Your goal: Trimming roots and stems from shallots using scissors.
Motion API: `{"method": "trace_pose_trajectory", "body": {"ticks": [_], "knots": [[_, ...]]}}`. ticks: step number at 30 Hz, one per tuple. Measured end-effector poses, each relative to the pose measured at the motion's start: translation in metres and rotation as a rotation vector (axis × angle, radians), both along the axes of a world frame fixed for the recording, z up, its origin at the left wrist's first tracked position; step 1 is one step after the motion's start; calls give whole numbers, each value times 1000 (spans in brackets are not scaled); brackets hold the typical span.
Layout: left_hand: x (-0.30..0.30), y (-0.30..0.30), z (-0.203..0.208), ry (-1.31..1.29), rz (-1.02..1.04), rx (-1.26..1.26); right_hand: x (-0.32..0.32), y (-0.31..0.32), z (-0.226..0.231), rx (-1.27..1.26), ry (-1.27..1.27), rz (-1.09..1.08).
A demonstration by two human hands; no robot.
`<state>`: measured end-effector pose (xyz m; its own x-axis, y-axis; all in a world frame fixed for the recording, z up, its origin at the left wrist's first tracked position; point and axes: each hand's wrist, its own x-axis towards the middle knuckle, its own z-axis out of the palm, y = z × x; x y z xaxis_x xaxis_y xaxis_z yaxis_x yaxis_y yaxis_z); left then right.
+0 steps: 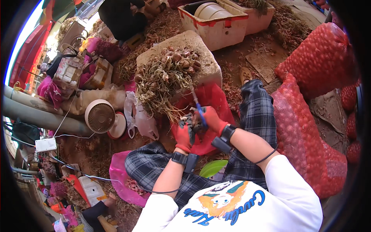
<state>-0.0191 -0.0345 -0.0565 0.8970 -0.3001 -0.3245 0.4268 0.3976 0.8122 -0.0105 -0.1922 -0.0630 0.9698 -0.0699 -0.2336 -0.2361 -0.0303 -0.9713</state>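
My right hand (pixel 214 120), in a red glove, is closed round blue-handled scissors (pixel 199 110), whose blades point away toward the pile. Just left of it, my left hand (pixel 185 134), in a red and dark grey glove, is closed on a small bunch of shallots (pixel 195 122) with dry stalks; the gloves partly hide the bulbs. Ahead, a heap of dried shallots (pixel 168 77) with long withered stalks lies on an upturned foam box (pixel 210 69). Under my hands a red plastic bag (pixel 220 101) hangs open between my knees.
Full red mesh sacks (pixel 309 143) stand close on my right. A pink bag (pixel 120 176) and a green basin (pixel 211 168) sit near my legs. To the left are a fan (pixel 101 116) and white plastic bags (pixel 143 120). Foam boxes (pixel 216 27) and another person (pixel 121 19) are farther off.
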Motion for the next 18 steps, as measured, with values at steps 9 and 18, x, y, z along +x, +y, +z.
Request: {"method": "trace_pose_trajectory", "body": {"ticks": [9, 18], "knots": [[14, -2, 22, -254, -96, 44, 1, -13, 59, 335, 4, 100], [17, 14, 39, 6, 155, 8, 10, -50, 74, 136, 12, 92]]}}
